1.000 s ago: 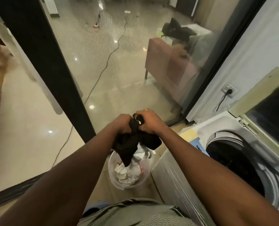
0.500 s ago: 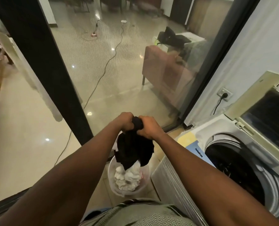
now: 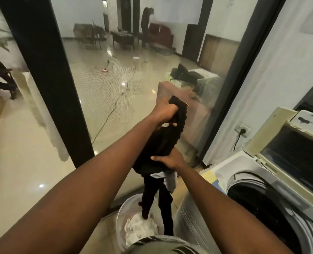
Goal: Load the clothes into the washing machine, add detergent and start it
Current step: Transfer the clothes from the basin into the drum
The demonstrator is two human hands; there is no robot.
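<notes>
Both grips clamping black garment (image 3: 163, 143): left hand (image 3: 165, 111) holding top high, right hand (image 3: 167, 160) clutching middle below. Garment hanging near-vertical, tails dangling into basket (image 3: 121, 219) above white clothes (image 3: 139, 230). Washer drum (image 3: 261, 208) lying open to right, lid (image 3: 289, 153) raised; right hand nearer. Grey piece (image 3: 170, 182) possibly bunching under right grip. Washer's front edge standing between basket and drum.

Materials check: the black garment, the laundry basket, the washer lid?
Black garment: soft matte fabric, possibly knit. It bunches and hangs limp, and one edge looks ribbed.
Laundry basket: probably translucent plastic, with a cloudy, see-through wall and a thin rigid rim.
Washer lid: the cream frame looks like hard, yellowed plastic. The dark glossy panel could be glass or tinted plastic; I cannot tell which.
</notes>
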